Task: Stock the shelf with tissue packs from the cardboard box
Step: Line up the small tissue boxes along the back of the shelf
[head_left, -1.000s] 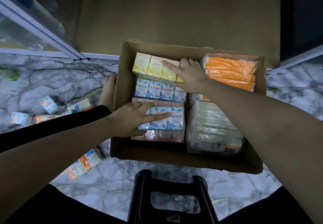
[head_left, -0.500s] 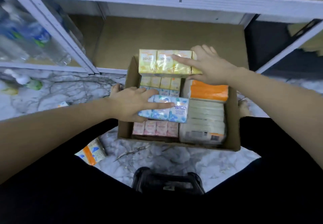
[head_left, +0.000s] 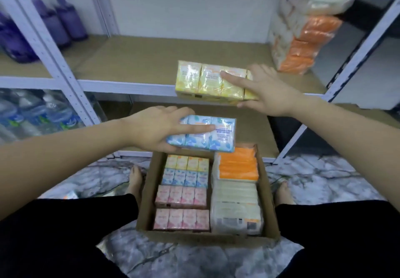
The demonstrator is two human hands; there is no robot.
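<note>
Head view: white metal shelf (head_left: pixel 138 87) with brown boards, purple bottles (head_left: pixel 65 22) at left and wrapped tissue bundles (head_left: pixel 303 39) at right. Below on the marble floor (head_left: pixel 324 180) sits the cardboard box (head_left: pixel 147 191) of packs. The right hand (head_left: pixel 266 89) clasps the yellow tissue pack (head_left: pixel 212 82) at the shelf's front edge. The left hand (head_left: pixel 160 130) clasps the blue tissue pack (head_left: pixel 207 134) above the box's far end.
</note>
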